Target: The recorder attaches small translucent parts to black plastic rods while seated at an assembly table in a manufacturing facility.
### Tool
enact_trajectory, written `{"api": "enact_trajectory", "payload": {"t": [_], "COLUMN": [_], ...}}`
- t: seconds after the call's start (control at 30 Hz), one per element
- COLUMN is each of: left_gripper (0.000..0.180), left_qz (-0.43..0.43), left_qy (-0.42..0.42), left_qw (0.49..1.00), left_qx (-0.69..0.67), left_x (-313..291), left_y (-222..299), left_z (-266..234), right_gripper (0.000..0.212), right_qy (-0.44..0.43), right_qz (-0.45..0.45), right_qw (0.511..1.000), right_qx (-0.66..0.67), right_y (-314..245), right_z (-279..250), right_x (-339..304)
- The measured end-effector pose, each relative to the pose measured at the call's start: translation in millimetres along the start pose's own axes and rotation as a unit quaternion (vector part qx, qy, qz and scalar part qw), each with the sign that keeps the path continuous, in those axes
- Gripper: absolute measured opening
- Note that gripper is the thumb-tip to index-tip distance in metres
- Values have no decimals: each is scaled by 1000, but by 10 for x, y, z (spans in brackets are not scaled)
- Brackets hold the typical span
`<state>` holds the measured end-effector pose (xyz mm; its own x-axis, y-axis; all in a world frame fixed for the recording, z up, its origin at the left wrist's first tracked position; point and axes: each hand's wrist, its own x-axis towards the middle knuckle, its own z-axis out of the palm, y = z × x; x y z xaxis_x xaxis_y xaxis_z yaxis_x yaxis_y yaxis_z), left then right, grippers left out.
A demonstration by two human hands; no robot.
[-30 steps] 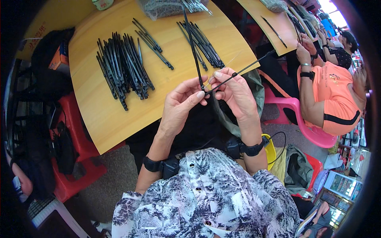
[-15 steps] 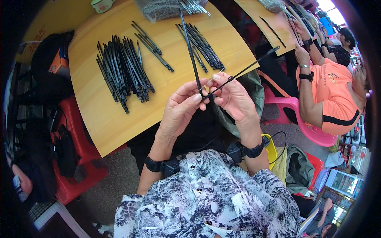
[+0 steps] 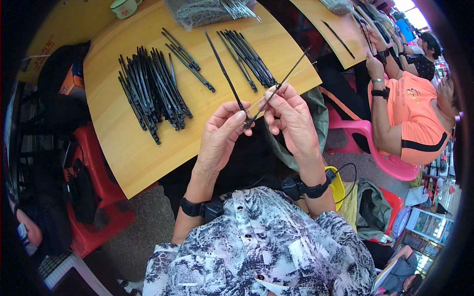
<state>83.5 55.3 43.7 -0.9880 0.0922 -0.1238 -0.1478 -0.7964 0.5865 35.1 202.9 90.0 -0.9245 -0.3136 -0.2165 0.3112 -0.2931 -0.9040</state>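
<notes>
My left hand [image 3: 219, 132] pinches the lower end of a slim black rod [image 3: 223, 70] between thumb and fingers. A second slim black rod [image 3: 295, 66] meets it near the fingertips, so the two form a V. My right hand [image 3: 294, 121] has thumb and forefinger closed on this second rod and on a thin pale wire [image 3: 302, 71], which runs between the hands and sticks out to the upper right. How the rods join is partly hidden by my fingers. A large pile of similar black rods [image 3: 154, 91] lies on the yellow wooden table [image 3: 163, 163].
Smaller groups of rods [image 3: 188, 59] [image 3: 249, 58] lie farther back. Behind them sit a clear plastic bag [image 3: 190, 17] and a bundle of thin wires [image 3: 240, 9]. A green cup [image 3: 124, 7] stands far left. At right, a person in orange [image 3: 417, 111] works by another table [image 3: 326, 29].
The two rods have swung to a narrower, more upright V. My right hand has turned slightly, and the wire's free end now points farther out to the upper right.
</notes>
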Motion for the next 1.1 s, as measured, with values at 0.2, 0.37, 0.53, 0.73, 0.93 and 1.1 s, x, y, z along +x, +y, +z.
{"api": "enact_trajectory", "payload": {"t": [0.2, 0.37, 0.53, 0.73, 0.93, 1.1], "left_gripper": [18, 13, 13, 11, 9, 7], "left_qz": [11, 13, 13, -14, -57, -61], "left_qy": [36, 55, 54, 10, 1, -9], "left_qw": [991, 983, 974, 978, 984, 987], "left_qx": [125, 172, 220, 210, 172, 150], "left_x": [7, -2, -12, 26, 64, 103], "left_y": [-7, -17, -9, 7, 34, -3], "left_z": [26, 47, 28, 50, 191, 256], "right_gripper": [12, 17, 23, 16, 16, 16], "right_qy": [-20, -32, -9, 29, 9, -16], "right_qz": [23, 20, -8, -31, -35, -28], "right_qw": [998, 997, 998, 999, 998, 998], "right_qx": [47, 73, 54, 16, 42, 49], "right_y": [-2, -79, -233, -228, -162, -137], "right_z": [-10, 2, -117, -212, -187, -185], "right_x": [5, -26, -40, -35, -49, -48]}}
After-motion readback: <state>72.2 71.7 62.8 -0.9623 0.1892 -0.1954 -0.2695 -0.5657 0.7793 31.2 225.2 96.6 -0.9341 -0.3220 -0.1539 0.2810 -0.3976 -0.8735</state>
